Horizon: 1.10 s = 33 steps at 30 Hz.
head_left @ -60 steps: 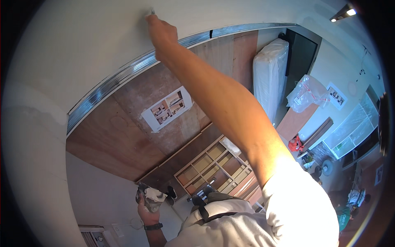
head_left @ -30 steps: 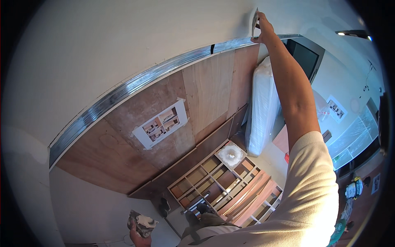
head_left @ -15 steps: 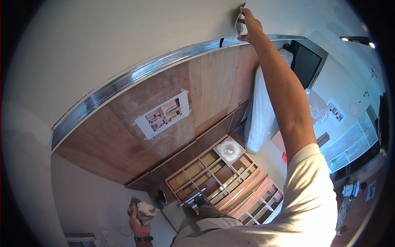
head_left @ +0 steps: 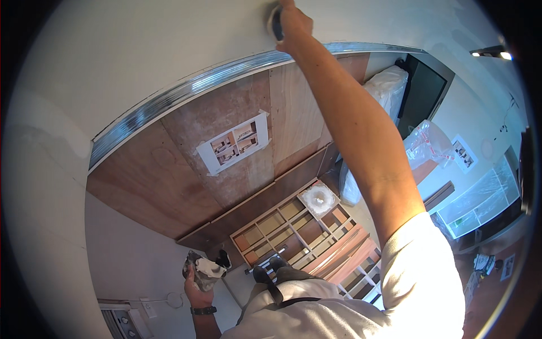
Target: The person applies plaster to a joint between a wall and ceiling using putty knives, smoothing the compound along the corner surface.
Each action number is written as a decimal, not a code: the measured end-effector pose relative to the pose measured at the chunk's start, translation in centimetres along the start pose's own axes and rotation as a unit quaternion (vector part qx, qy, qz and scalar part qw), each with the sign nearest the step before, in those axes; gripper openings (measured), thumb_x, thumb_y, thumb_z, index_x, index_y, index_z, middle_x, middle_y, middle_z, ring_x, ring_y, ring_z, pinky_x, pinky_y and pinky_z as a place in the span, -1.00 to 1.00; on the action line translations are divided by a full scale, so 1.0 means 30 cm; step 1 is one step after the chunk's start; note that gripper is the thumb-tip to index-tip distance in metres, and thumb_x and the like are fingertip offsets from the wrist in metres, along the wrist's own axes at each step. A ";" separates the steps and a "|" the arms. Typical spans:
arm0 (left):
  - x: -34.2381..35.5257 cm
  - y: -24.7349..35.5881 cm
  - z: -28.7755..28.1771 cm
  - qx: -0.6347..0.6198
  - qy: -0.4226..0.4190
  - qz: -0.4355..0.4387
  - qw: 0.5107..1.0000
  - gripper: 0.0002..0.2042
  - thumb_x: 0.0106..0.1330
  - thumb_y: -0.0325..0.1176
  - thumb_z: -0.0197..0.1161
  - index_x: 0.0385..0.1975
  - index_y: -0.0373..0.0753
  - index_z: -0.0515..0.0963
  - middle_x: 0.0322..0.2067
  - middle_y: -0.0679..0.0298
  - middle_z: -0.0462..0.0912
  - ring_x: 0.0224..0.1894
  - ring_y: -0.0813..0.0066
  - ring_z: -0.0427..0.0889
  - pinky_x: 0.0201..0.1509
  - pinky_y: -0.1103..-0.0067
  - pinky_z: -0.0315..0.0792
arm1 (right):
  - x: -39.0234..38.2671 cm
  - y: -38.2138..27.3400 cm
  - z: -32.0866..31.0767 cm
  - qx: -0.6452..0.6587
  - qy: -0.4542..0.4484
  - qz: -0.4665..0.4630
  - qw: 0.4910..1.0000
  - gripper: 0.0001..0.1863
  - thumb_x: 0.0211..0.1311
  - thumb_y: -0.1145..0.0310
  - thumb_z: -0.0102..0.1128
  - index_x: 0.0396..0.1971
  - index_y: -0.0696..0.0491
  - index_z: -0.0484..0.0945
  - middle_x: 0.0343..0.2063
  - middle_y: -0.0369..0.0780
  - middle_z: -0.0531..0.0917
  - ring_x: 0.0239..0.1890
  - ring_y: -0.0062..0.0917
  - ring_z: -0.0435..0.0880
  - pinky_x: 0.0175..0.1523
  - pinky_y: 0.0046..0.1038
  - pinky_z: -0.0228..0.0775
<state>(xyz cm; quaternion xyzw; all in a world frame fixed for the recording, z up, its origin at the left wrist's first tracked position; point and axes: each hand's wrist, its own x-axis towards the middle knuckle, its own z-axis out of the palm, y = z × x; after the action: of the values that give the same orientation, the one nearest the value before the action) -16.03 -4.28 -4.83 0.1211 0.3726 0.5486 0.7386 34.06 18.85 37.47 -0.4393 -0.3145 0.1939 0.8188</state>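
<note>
Overhead, my right hand (head_left: 296, 27) is closed around a wide putty knife (head_left: 275, 24), its blade up against the pale ceiling (head_left: 186, 39) just beyond a shiny metal strip (head_left: 209, 82). Motion blurs the blade a little, and my fingers hide its handle. Low on the left, my left hand (head_left: 199, 295), with a black band at the wrist, grips a dark plate smeared with filler (head_left: 191, 266). A lump of white filler (head_left: 210, 268) lies on top of it.
Plywood panels (head_left: 141, 192) carry a taped picture sheet (head_left: 234, 142). Below is a wooden grid frame (head_left: 293, 226) with loose planks (head_left: 339, 254) and a round white item in plastic (head_left: 319, 200). A plastic-wrapped item (head_left: 387, 90) leans by a dark panel (head_left: 423, 90).
My right hand has swept left along the ceiling with the putty knife. My left hand still holds the filler plate, slightly higher and further right in view; the whole view has shifted a little.
</note>
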 end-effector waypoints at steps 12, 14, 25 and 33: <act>-0.091 0.051 -0.115 -0.009 -0.039 0.041 0.998 -0.65 0.58 -0.20 0.07 0.22 -0.26 0.45 0.15 0.14 0.61 0.21 0.16 0.59 0.35 0.19 0.45 | -0.221 0.012 0.244 -0.071 0.051 -0.057 0.995 -0.33 0.40 -0.11 0.09 0.25 0.14 0.56 0.15 0.05 0.65 0.26 -0.08 0.58 0.34 -0.27 0.38; -0.106 0.055 -0.126 -0.005 -0.007 0.038 0.999 -0.64 0.58 -0.20 0.07 0.21 -0.27 0.45 0.16 0.13 0.61 0.21 0.16 0.59 0.34 0.18 0.45 | -0.236 0.015 0.261 -0.084 0.052 -0.083 0.992 -0.31 0.39 -0.14 0.10 0.25 0.12 0.56 0.14 0.06 0.66 0.25 -0.07 0.59 0.34 -0.26 0.38; -0.126 0.066 -0.055 -0.007 -0.050 0.045 0.998 -0.64 0.58 -0.20 0.08 0.24 -0.24 0.46 0.18 0.17 0.63 0.20 0.22 0.63 0.32 0.21 0.51 | -0.500 -0.048 0.181 -0.022 -0.143 0.050 0.988 -0.27 0.18 -0.17 0.26 0.19 0.07 0.49 0.03 -0.13 0.59 -0.14 -0.24 0.56 -0.18 -0.13 0.40; -0.148 0.037 0.175 -0.063 -0.079 0.054 0.993 -0.67 0.60 -0.22 0.01 0.23 -0.19 0.46 0.18 0.22 0.61 0.21 0.26 0.59 0.32 0.25 0.46 | -1.015 0.247 -0.248 0.183 -0.427 0.343 0.816 -0.20 0.35 -0.29 0.03 0.31 0.09 0.41 0.14 -0.07 0.59 0.12 -0.28 0.62 0.12 -0.16 0.51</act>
<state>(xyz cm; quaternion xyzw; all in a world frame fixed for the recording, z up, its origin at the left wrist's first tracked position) -13.77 -6.65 1.31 0.1376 0.2706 0.5990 0.7410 16.70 0.31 17.63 -0.2338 -0.4199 0.6847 0.5479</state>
